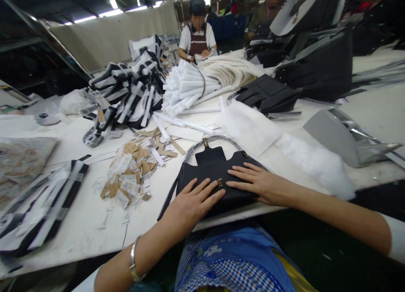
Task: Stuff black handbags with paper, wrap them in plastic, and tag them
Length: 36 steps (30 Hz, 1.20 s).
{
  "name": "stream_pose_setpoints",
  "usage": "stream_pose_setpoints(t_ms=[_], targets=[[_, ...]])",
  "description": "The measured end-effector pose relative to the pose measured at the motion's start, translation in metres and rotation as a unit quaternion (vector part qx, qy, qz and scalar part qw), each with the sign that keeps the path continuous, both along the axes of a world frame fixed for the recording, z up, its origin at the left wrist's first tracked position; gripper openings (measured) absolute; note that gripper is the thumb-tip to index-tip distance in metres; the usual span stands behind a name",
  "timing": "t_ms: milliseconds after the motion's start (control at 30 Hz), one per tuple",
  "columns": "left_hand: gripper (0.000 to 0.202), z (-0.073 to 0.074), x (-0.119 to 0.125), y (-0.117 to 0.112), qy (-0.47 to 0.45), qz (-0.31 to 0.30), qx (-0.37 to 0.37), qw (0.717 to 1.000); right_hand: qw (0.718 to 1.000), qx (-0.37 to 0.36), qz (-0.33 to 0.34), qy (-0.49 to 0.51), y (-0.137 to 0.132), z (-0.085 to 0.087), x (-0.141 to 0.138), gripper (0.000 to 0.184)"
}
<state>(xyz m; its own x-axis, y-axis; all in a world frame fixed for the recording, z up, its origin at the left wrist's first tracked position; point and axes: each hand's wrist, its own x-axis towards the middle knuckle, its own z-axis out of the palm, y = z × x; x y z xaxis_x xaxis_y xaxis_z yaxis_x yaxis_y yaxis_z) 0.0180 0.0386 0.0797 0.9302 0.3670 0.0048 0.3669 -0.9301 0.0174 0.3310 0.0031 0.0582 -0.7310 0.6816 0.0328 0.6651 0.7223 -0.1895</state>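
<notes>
Blue apron [234, 258]; hands [190, 204] [270, 186] (fingers spread) on bag [215, 168].

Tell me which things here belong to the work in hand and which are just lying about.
In hand:
black handbag
left hand and right hand, both resting on it

Apparently just lying about, untouched by these hands:
pile of brown and white tags
bundle of white rods
white fluffy padding
</notes>
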Motion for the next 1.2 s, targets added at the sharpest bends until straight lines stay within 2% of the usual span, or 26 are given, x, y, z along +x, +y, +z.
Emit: stream_pose_setpoints(t_ms=[167, 233, 300, 400, 500, 567, 633, 700, 767, 900, 1067, 1133, 1200], targets=[[0.066, -0.035, -0.01, -0.006, -0.03, 0.011, 0.001, 0.999, 0.998, 0.056, -0.024, 0.008, -0.011, -0.039, 0.0, 0.074], [0.067, -0.044, -0.013, -0.007, -0.058, 0.02, -0.02, 0.998, 0.998, 0.059, -0.03, 0.016, -0.014, -0.046, -0.003, 0.074], [0.065, -0.046, -0.013, -0.008, -0.066, 0.022, -0.052, 0.996, 0.998, 0.047, -0.031, 0.02, -0.014, -0.047, -0.003, 0.078], [0.057, -0.044, -0.008, -0.012, -0.054, 0.023, -0.079, 0.995, 0.999, 0.002, -0.03, 0.03, -0.01, -0.04, -0.001, 0.088], [0.051, -0.048, -0.002, -0.019, -0.066, 0.057, -0.044, 0.995, 0.995, -0.072, -0.031, 0.059, -0.007, -0.022, 0.002, 0.09], [0.05, -0.054, 0.001, -0.023, -0.075, 0.075, -0.019, 0.994, 0.988, -0.125, -0.022, 0.089, -0.004, -0.007, -0.002, 0.078], [0.051, -0.059, 0.002, -0.026, -0.076, 0.079, -0.009, 0.994, 0.979, -0.151, -0.041, 0.128, 0.0, 0.004, -0.014, 0.056], [0.05, -0.061, 0.001, -0.027, -0.077, 0.078, -0.004, 0.994, 0.978, -0.124, -0.087, 0.144, 0.007, 0.009, -0.033, 0.036], [0.049, -0.062, 0.0, -0.027, -0.082, 0.077, 0.0, 0.994, 0.985, -0.062, -0.117, 0.11, 0.015, 0.008, -0.053, 0.026], [0.048, -0.064, -0.001, -0.026, -0.095, 0.076, 0.012, 0.993, 0.996, 0.013, -0.091, 0.01, 0.031, 0.003, -0.078, 0.022], [0.048, -0.067, 0.0, -0.025, -0.115, 0.075, 0.04, 0.99, 0.997, -0.004, -0.064, -0.038, 0.038, 0.005, -0.087, 0.023], [0.05, -0.068, 0.0, -0.025, -0.127, 0.072, 0.059, 0.988, 0.992, -0.025, -0.112, -0.061, 0.036, 0.007, -0.094, 0.025], [0.053, -0.069, 0.0, -0.025, -0.138, 0.07, 0.077, 0.985, 0.977, -0.048, -0.191, -0.085, 0.034, 0.009, -0.103, 0.031]])
